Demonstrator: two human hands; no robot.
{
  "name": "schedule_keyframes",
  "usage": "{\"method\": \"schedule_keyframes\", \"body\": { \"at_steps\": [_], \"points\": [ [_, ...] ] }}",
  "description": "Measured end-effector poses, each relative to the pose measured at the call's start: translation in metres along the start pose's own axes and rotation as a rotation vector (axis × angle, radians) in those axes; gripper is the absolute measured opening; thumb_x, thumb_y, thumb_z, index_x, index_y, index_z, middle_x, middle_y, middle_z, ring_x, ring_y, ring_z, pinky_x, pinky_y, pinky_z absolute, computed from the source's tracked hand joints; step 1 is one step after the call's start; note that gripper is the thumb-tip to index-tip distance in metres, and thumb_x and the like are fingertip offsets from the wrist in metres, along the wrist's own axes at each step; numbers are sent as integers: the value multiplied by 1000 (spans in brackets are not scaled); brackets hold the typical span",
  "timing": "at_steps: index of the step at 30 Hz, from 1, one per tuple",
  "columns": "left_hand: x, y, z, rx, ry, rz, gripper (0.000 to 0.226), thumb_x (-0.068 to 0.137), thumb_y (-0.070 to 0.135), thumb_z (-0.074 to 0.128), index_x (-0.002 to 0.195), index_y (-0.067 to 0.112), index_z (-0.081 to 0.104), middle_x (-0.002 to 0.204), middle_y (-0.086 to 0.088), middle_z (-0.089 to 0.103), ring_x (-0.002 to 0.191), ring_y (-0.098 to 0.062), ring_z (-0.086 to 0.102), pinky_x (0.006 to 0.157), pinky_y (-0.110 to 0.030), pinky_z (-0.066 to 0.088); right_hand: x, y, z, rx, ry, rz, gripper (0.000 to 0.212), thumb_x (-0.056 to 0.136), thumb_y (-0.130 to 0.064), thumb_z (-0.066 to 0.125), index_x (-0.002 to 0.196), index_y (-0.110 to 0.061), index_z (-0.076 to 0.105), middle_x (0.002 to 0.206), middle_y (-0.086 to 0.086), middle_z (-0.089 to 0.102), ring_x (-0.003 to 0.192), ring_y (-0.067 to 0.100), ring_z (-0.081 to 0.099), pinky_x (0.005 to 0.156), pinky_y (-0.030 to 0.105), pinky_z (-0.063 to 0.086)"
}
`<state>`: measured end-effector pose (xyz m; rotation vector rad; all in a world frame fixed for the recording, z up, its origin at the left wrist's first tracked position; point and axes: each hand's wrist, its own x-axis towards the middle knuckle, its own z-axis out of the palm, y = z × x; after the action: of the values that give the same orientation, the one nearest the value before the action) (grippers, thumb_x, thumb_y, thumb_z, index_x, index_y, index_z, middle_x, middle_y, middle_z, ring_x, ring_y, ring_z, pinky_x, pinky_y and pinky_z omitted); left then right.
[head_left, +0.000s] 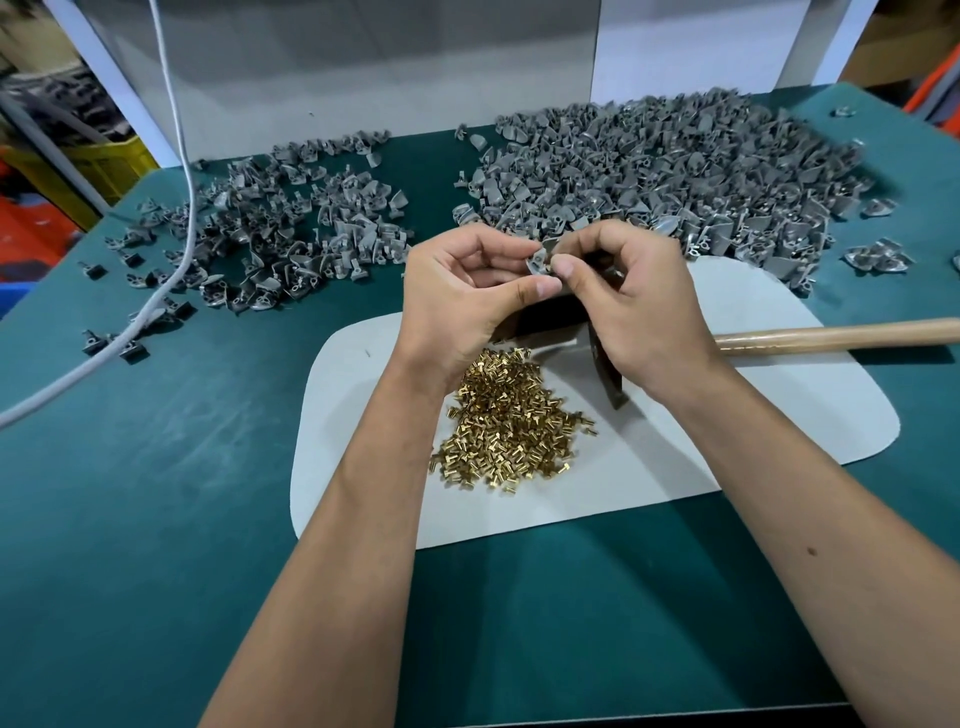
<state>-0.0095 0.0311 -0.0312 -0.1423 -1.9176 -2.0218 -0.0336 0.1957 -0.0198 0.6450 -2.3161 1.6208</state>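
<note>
Hands (467, 291) (628, 301) pinch grey part (540, 258); brass pins (506, 421) below; hammer handle (831, 332) rt.

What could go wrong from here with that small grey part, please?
The grey part, pinched only at the fingertips of the left hand and right hand, might slip and drop among the brass pins. The left forearm passes close beside that loose pile and could scatter it off the white mat.

The small part (537, 258) pinched between both hands is grey, like the heaps (649, 176) behind. The rivets (506, 421) are brass-gold on a white mat (727, 415); the table (156, 467) is teal.
</note>
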Motion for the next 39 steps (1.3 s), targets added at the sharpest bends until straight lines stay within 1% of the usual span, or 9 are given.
{"method": "schedule_keyframes", "body": {
  "at_steps": [7, 12, 18, 24, 29, 32, 34, 36, 39],
  "points": [
    [-2, 2, 1, 39, -2, 20, 29, 65, -8, 90, 84, 5, 73, 73, -3, 74, 68, -16, 70, 68, -28, 61, -1, -2, 1, -108, 1, -52, 6, 94, -12, 68, 94, -14, 73, 87, -4, 71, 83, 12, 66, 80, 33, 55],
    [-3, 3, 4, 60, 0, 49, 29, 65, -7, 90, 82, 7, 71, 74, -6, 72, 67, -16, 69, 67, -27, 60, -1, -2, 1, -125, -7, -66, 6, 94, -10, 66, 92, -13, 71, 84, -4, 69, 78, 11, 62, 74, 28, 53],
    [-3, 1, 3, 47, 10, 44, 30, 65, -8, 90, 82, 9, 72, 76, -8, 73, 73, -21, 70, 71, -31, 62, -2, 0, 1, -71, -11, -49, 7, 94, -10, 67, 92, -11, 73, 86, 0, 71, 83, 17, 67, 79, 37, 57],
    [-2, -1, 1, -49, -12, -2, 32, 66, -10, 87, 88, 9, 75, 81, -8, 77, 75, -18, 73, 79, -33, 63, 1, 0, -14, -67, -56, -196, 7, 93, -7, 70, 97, -7, 75, 92, 3, 72, 90, 16, 68, 84, 37, 55],
    [-2, -2, 1, -100, -67, -36, 32, 71, 2, 86, 101, 6, 76, 87, -13, 77, 75, -23, 74, 79, -34, 63, 3, -1, -22, -232, -36, -395, 4, 90, -8, 74, 92, -5, 76, 89, 4, 69, 84, 15, 63, 77, 25, 50],
    [-2, -1, 3, -131, -80, -75, 30, 82, 7, 79, 111, 1, 74, 90, -15, 78, 72, -22, 74, 71, -28, 62, 3, 1, -20, -287, -36, -415, 3, 92, -5, 71, 93, -3, 73, 89, 4, 65, 82, 13, 56, 76, 19, 43],
    [-2, 0, 3, -120, -64, -63, 41, 80, 11, 81, 118, -1, 71, 93, -14, 78, 79, -24, 75, 77, -32, 63, 2, 4, -19, -297, -29, -388, 3, 93, -4, 67, 93, -2, 70, 90, 2, 61, 82, 12, 54, 75, 17, 41],
    [0, -1, 3, -67, -52, -16, 48, 76, 0, 84, 122, -1, 69, 99, -11, 78, 89, -23, 74, 87, -36, 62, 3, 5, -18, -293, -8, -351, 4, 93, -3, 64, 93, -3, 67, 90, 0, 59, 82, 11, 52, 75, 15, 39],
    [-1, 0, 7, -8, -35, 26, 50, 70, -12, 84, 115, 3, 72, 100, -8, 79, 88, -20, 75, 86, -31, 61, 4, 6, -17, -297, 2, -289, 5, 94, -4, 60, 94, -5, 65, 90, -1, 58, 82, 11, 51, 74, 9, 35]
  ]
}}
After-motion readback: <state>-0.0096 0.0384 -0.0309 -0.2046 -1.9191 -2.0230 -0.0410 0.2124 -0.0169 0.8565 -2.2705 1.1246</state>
